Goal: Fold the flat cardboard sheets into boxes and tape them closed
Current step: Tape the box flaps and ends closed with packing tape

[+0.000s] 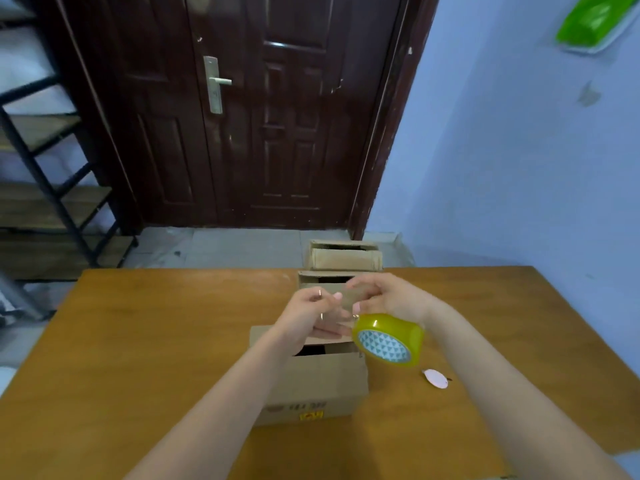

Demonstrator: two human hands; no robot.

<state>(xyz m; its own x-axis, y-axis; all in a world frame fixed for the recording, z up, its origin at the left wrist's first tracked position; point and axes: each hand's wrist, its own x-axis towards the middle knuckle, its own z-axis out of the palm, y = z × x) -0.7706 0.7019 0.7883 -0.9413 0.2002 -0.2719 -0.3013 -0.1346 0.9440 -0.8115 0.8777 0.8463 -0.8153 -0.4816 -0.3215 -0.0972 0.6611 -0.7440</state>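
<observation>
Pulling thin, clingy tape between pinching fingers of the left hand (313, 306) and right hand (384, 296), whose roll (389, 339) hangs above the light, stiff box (311, 382) on the surface (138, 341), best gripped by its edges.

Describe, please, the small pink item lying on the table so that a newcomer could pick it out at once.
Start at the wooden table and find the cardboard box near its middle. Just right of that box, below the yellow tape roll, lies the small pink item. It is the only flat, pale pink, oval thing there, lying loose on the bare wood; what it is cannot be told.
</observation>
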